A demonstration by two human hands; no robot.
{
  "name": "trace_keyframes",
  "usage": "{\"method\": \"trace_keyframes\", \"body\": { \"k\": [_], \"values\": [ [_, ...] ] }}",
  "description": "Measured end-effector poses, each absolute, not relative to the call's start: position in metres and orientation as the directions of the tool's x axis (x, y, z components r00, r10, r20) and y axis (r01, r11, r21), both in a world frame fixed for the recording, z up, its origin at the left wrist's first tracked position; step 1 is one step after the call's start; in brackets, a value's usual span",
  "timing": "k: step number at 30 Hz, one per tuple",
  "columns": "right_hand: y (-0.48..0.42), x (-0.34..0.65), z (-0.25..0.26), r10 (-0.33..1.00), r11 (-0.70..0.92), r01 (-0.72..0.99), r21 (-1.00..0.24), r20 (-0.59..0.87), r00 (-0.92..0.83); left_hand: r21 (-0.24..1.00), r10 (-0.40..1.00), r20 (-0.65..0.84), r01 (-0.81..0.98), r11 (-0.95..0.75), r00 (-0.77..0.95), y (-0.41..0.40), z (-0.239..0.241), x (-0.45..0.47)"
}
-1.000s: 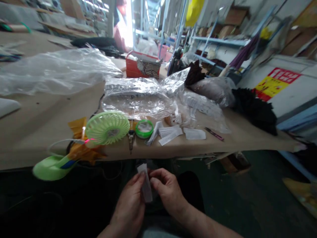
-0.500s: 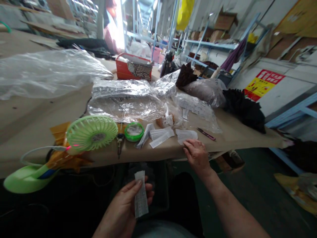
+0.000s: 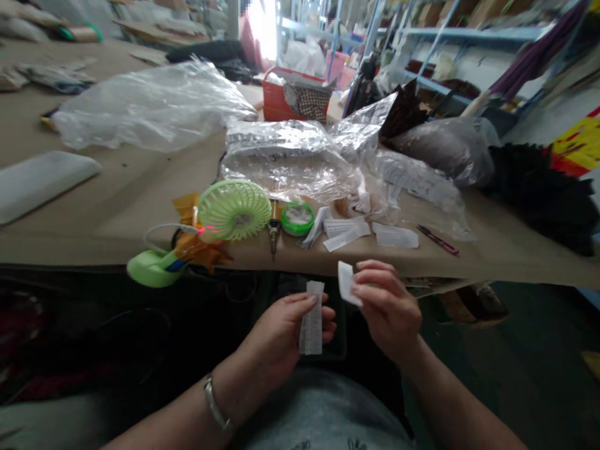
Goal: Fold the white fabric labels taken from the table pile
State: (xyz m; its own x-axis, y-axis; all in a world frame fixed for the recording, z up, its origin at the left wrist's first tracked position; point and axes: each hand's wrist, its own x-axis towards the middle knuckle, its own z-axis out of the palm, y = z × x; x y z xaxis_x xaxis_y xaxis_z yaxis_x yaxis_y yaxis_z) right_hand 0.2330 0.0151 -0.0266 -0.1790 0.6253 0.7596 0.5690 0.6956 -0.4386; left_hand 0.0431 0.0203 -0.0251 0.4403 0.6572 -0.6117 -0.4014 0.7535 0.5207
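My left hand (image 3: 285, 331) is closed around a few narrow printed label strips (image 3: 311, 328), thumb pressed on top, below the table edge. To its right, my right hand (image 3: 387, 306) pinches a small white label (image 3: 347, 282) between thumb and fingers, apart from the left hand's strips. On the table just beyond lie a stack of printed labels (image 3: 396, 236) and a second fanned group of labels (image 3: 345, 232). A pair of dark thread snips (image 3: 438, 240) rests to the right of them. Left of the labels sits a round green container (image 3: 297, 217) with whitish contents.
A green fan (image 3: 234, 212) with orange tape and a screwdriver-like tool (image 3: 274, 231) stand near the front edge. Clear plastic bags (image 3: 290, 156) cover the middle. Behind them is a red box (image 3: 276, 100); dark fabric (image 3: 539, 194) is heaped on the right.
My right hand has lifted off the label stack and come back toward my left hand, now with a small label in it. The view has turned left and down.
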Motion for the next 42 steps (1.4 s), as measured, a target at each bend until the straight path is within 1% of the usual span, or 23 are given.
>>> {"method": "trace_keyframes", "body": {
  "k": [2,4,8,11,15,17,20,22,24,25,26,27,28,29,30,31,32,33,35,38,42],
  "values": [
    [0.009,0.207,-0.026,0.577,0.782,0.498,-0.375,0.738,-0.351,0.500,0.686,-0.533,-0.469,0.728,0.496,0.020,-0.026,0.042],
    [0.007,0.191,-0.031,0.530,0.829,0.455,-0.325,0.715,-0.455,0.472,0.708,-0.494,-0.528,0.706,0.504,0.020,-0.026,0.039],
    [0.011,0.182,-0.042,0.498,0.860,0.420,-0.290,0.656,-0.567,0.386,0.686,-0.570,-0.589,0.710,0.453,0.021,-0.026,0.031],
    [0.013,0.184,-0.043,0.491,0.868,0.408,-0.285,0.625,-0.607,0.354,0.667,-0.604,-0.603,0.715,0.436,0.021,-0.025,0.028],
    [0.014,0.184,-0.042,0.507,0.860,0.407,-0.306,0.598,-0.621,0.316,0.666,-0.573,-0.622,0.717,0.477,0.020,-0.026,0.029],
    [0.014,0.183,-0.042,0.509,0.860,0.404,-0.312,0.598,-0.619,0.331,0.680,-0.555,-0.623,0.708,0.479,0.019,-0.028,0.030],
    [0.011,0.183,-0.043,0.501,0.865,0.388,-0.319,0.601,-0.623,0.387,0.699,-0.561,-0.606,0.695,0.443,0.017,-0.029,0.031],
    [0.007,0.185,-0.044,0.536,0.844,0.371,-0.387,0.607,-0.587,0.413,0.704,-0.566,-0.591,0.693,0.429,0.016,-0.029,0.030],
    [0.005,0.190,-0.045,0.654,0.756,0.365,-0.543,0.603,-0.456,0.451,0.700,-0.561,-0.545,0.707,0.443,0.014,-0.028,0.027],
    [0.004,0.192,-0.046,0.741,0.671,0.350,-0.654,0.571,-0.353,0.470,0.687,-0.555,-0.504,0.724,0.469,0.013,-0.027,0.025],
    [0.005,0.195,-0.048,0.828,0.559,0.301,-0.773,0.501,-0.252,0.484,0.665,-0.548,-0.456,0.746,0.506,0.012,-0.026,0.023],
    [0.006,0.198,-0.049,0.902,0.425,0.214,-0.880,0.389,-0.188,0.494,0.640,-0.537,-0.411,0.766,0.549,0.011,-0.026,0.022],
    [0.009,0.200,-0.050,0.950,0.274,0.098,-0.957,0.253,-0.185,0.500,0.617,-0.519,-0.375,0.781,0.592,0.010,-0.026,0.021],
    [0.012,0.203,-0.052,0.960,0.113,-0.016,-0.993,0.113,-0.257,0.505,0.597,-0.498,-0.349,0.789,0.629,0.008,-0.027,0.021],
    [0.015,0.204,-0.053,0.926,-0.044,-0.101,-0.994,-0.002,-0.378,0.512,0.579,-0.478,-0.325,0.795,0.661,0.007,-0.028,0.021],
    [0.019,0.205,-0.055,0.860,-0.173,-0.146,-0.974,-0.077,-0.505,0.521,0.562,-0.463,-0.303,0.798,0.685,0.005,-0.029,0.022],
    [0.022,0.206,-0.056,0.790,-0.262,-0.163,-0.951,-0.114,-0.602,0.530,0.550,-0.453,-0.284,0.799,0.701,0.004,-0.029,0.022],
    [0.025,0.206,-0.058,0.738,-0.313,-0.173,-0.934,-0.124,-0.664,0.540,0.544,-0.451,-0.270,0.797,0.707,0.002,-0.030,0.023],
    [0.029,0.204,-0.062,0.691,-0.343,-0.213,-0.915,-0.092,-0.717,0.554,0.543,-0.463,-0.249,0.794,0.701,-0.001,-0.031,0.025],
    [0.030,0.199,-0.067,0.686,-0.348,-0.283,-0.894,-0.036,-0.727,0.575,0.549,-0.460,-0.237,0.783,0.698,-0.004,-0.031,0.025],
    [0.031,0.196,-0.069,0.678,-0.363,-0.288,-0.886,-0.039,-0.734,0.598,0.546,-0.435,-0.224,0.770,0.716,-0.006,-0.032,0.025]
  ]
}}
